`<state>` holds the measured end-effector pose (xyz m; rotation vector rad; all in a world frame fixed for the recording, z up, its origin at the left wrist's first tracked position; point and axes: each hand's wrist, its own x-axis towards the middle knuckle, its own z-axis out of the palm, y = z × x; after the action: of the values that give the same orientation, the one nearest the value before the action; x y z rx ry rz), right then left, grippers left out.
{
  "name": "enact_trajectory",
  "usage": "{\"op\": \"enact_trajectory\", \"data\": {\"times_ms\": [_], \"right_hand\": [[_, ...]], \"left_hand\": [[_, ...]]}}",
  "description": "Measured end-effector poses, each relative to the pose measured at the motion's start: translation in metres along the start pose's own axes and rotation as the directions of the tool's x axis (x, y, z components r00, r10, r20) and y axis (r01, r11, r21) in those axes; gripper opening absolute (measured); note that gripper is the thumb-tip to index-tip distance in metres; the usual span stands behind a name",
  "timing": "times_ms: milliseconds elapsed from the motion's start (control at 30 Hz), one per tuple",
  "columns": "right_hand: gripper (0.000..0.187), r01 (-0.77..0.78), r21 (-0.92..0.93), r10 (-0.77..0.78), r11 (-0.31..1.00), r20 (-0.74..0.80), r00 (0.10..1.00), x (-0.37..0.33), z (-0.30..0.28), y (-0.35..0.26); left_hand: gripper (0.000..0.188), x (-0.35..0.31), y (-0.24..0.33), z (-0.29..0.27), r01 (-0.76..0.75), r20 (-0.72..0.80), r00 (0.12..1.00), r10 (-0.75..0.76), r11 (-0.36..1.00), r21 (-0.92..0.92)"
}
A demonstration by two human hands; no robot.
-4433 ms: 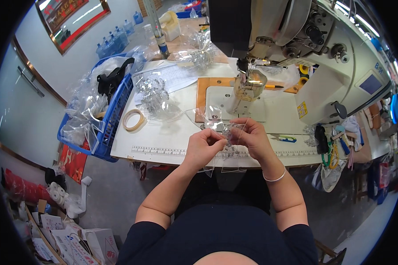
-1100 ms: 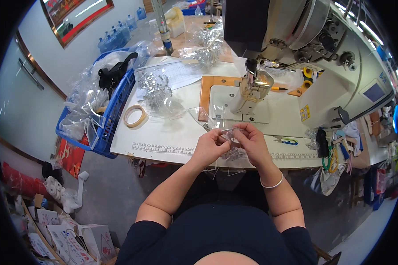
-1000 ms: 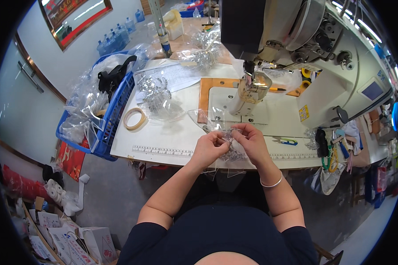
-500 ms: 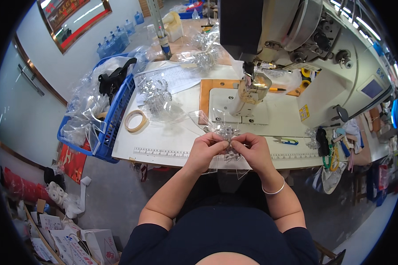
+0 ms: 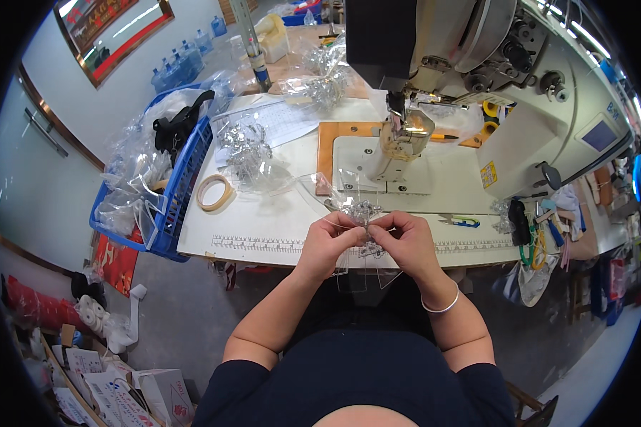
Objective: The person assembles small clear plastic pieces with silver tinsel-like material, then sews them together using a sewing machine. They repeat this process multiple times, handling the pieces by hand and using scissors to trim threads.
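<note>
My left hand [image 5: 325,244] and my right hand [image 5: 409,242] meet at the table's front edge, thumbs and fingertips pinched together. Between them is a bundle of clear plastic pieces with small silvery parts [image 5: 363,208]. Its transparent strips stick out behind my fingers and hang below them past the edge. My fingers hide the exact spot they grip. Just behind stands a sewing machine [image 5: 406,142] with a pale metal plate under its needle area. A similar clear and silvery bundle [image 5: 246,146] lies to the left on paper, beside a roll of tan tape [image 5: 212,207].
A printed ruler scale [image 5: 256,244] runs along the front edge. Thread snips [image 5: 466,222] lie right of my hand. A blue basket [image 5: 181,206] full of plastic adjoins the table's left side. Tools and cords [image 5: 530,238] crowd the right end. More clear bundles [image 5: 324,89] lie at the back.
My hands stay pinched on the bundle, with small finger shifts. Its clear strips hang a little differently below my hands. The whole view has shifted slightly.
</note>
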<state>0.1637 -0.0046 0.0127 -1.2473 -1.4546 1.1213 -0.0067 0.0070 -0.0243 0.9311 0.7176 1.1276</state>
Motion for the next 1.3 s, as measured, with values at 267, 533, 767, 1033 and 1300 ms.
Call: {"op": "enact_trajectory", "data": {"times_ms": [267, 533, 767, 1033, 1300], "right_hand": [[0.013, -0.009, 0.075, 0.006, 0.997, 0.048, 0.999, 0.004, -0.005, 0.003], [0.014, -0.256, 0.552, 0.172, 0.794, 0.199, 0.965, 0.019, -0.011, 0.016], [0.018, -0.257, 0.627, 0.183, 0.735, 0.182, 0.966, 0.021, -0.007, 0.022], [0.016, -0.147, 0.601, 0.129, 0.786, 0.073, 0.989, 0.016, 0.003, 0.016], [0.015, -0.094, 0.569, 0.117, 0.817, -0.003, 0.993, 0.015, 0.008, 0.015]], "left_hand": [[0.013, 0.004, -0.007, 0.000, 0.027, -0.034, 0.999, -0.027, 1.000, -0.003], [0.025, 0.001, 0.000, 0.008, 0.029, 0.031, 0.999, -0.028, 0.999, -0.034], [0.029, 0.006, 0.001, 0.005, 0.067, 0.119, 0.991, -0.064, 0.997, -0.023], [0.020, 0.016, -0.002, -0.004, 0.108, -0.015, 0.994, -0.108, 0.994, 0.017], [0.017, 0.013, -0.005, 0.004, 0.024, -0.002, 1.000, -0.024, 0.995, 0.095]]}}
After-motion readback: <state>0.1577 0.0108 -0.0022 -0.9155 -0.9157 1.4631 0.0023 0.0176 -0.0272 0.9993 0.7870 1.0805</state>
